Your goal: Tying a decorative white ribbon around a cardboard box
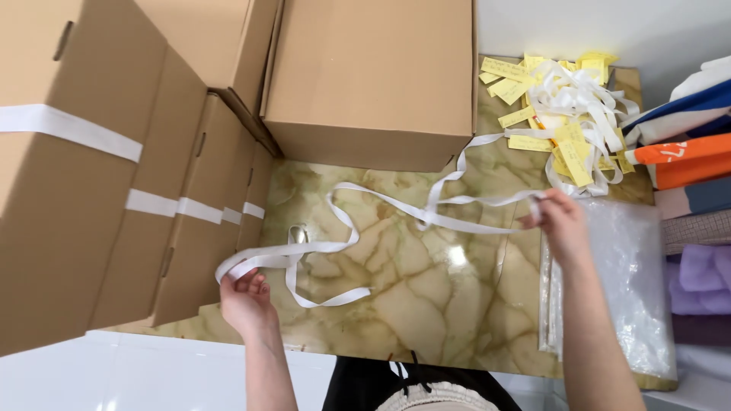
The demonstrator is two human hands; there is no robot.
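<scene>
So from the head cam, both hands are working one long white ribbon strip (396,204) that's stretching left to right across the yellow-green marbled tabletop (426,304). Its long axis is running roughly sideways, dipping lower on the left and climbing toward the upper right, with a bunch of loose twists and a loop drooping toward the near edge in between.

The left hand (245,298) is gripping the looped left end, fingers curled up around it right next to the cardboard boxes. The right hand (560,221) is pinching the other end between fingertips, just over the edge of a clear plastic bag (632,281) lying flat on the right.

Around it: a stack of cardboard boxes with white tape bands (114,175) is crowding the whole left side, and another big plain cardboard box (373,76) is sitting at the back, with the ribbon trailing past its front right corner. Behind the right hand there's a messy pile of yellow paper tags (567,152) tangled up with more white strips. Folded fabrics (697,221) in blue, orange and purple are stacking up on the far right.

Open room is basically just the middle patch of marble, boxed in left, back and right; only the near edge is open.
</scene>
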